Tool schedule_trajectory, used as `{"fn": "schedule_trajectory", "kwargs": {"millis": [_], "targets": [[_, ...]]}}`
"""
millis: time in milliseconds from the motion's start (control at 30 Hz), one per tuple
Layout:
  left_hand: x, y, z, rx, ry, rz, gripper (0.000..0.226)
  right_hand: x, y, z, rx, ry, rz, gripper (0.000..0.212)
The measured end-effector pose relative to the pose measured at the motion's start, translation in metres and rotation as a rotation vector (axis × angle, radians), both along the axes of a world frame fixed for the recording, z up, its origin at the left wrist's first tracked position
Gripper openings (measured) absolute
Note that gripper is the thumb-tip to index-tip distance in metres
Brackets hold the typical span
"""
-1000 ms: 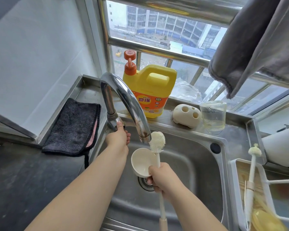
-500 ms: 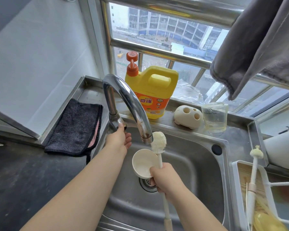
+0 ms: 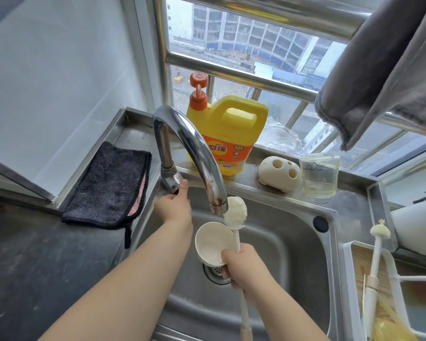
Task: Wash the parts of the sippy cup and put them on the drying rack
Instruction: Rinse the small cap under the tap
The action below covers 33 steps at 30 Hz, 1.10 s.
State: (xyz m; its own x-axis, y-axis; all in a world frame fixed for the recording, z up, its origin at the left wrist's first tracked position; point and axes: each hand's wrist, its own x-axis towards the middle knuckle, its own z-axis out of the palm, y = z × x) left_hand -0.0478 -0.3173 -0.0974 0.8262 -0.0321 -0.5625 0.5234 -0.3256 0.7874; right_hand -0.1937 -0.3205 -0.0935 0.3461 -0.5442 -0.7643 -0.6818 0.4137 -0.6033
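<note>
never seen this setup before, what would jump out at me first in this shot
The yellow jug with its orange pump stands out on the ledge behind the sink. In front of it the chrome tap arches over the basin, where the right hand holds a white cup and a brush just under the spout. The left hand is at the tap's base.

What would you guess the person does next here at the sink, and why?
Probably turn the tap on. The left hand grips the valve at the faucet base, and no water shows at the spout. The right hand holds the cream cup and the brush together just below the spout, over the sink, ready for a rinse.
</note>
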Motion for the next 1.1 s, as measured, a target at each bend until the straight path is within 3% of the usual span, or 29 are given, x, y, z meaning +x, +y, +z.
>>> {"fn": "schedule_trajectory", "kwargs": {"millis": [233, 300, 467, 633, 900, 1100], "targets": [[0.004, -0.001, 0.003, -0.208, 0.144, 0.110, 0.033, -0.004, -0.001, -0.005, 0.003, 0.005, -0.005, 0.019], [0.009, 0.001, -0.002, -0.190, 0.155, 0.069, 0.032, -0.003, 0.000, -0.006, 0.016, -0.001, -0.013, 0.019], [0.015, 0.017, -0.022, -0.058, -0.023, -0.225, 0.038, 0.002, 0.003, -0.005, 0.036, -0.017, -0.008, 0.019], [0.023, 0.016, -0.025, -0.076, -0.020, -0.264, 0.022, 0.002, 0.002, -0.004, 0.036, -0.013, -0.022, 0.020], [0.025, 0.013, -0.033, -0.098, -0.022, -0.250, 0.030, 0.003, 0.004, -0.007, 0.040, -0.011, -0.015, 0.019], [0.028, 0.013, -0.037, -0.160, 0.010, -0.235, 0.020, 0.004, 0.005, -0.003, 0.066, -0.022, -0.007, 0.020]]}}
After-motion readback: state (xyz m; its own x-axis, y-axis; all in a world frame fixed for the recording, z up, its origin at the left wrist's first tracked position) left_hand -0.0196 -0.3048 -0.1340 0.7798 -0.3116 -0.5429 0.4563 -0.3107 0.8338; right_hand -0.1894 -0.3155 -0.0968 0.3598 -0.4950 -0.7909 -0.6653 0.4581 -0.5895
